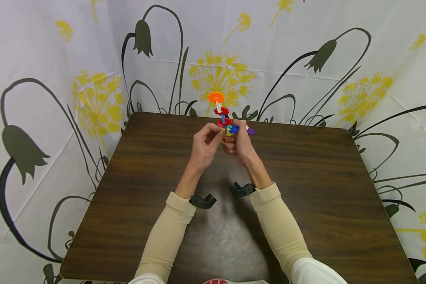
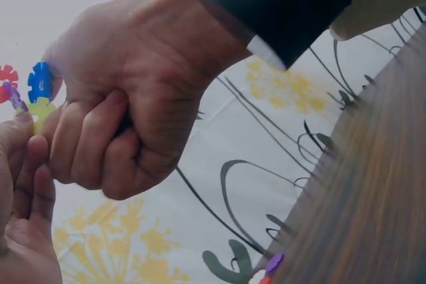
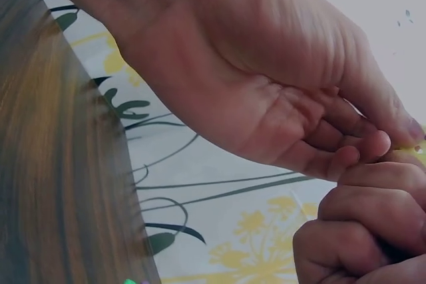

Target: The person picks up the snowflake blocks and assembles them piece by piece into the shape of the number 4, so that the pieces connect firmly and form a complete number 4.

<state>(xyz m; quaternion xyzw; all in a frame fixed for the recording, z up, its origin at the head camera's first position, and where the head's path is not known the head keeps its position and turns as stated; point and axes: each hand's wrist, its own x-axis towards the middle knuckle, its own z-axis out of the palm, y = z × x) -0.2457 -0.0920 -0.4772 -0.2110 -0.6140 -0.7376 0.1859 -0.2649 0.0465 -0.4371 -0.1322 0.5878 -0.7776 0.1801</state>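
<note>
A chain of notched interlocking plastic discs is held in the air above the far part of the table. An orange disc (image 1: 216, 97) tops it, with white, red and blue discs below. My left hand (image 1: 204, 145) pinches the edge of a yellow disc (image 1: 228, 132) between thumb and index finger; its other fingers are loosely bent in the right wrist view. My right hand (image 1: 244, 145) grips the chain's lower part, thumb on a blue disc (image 1: 234, 129), other fingers curled below. A purple disc (image 1: 251, 131) sticks out past the right thumb. Fingers partly hide the joined pieces.
The dark wood table (image 1: 145, 189) spreads beneath both forearms. Behind it hangs a white curtain (image 1: 280, 23) with flower prints. Each wrist wears a black mount (image 1: 203, 201). A purple disc (image 2: 275, 261) shows at the left wrist view's lower edge.
</note>
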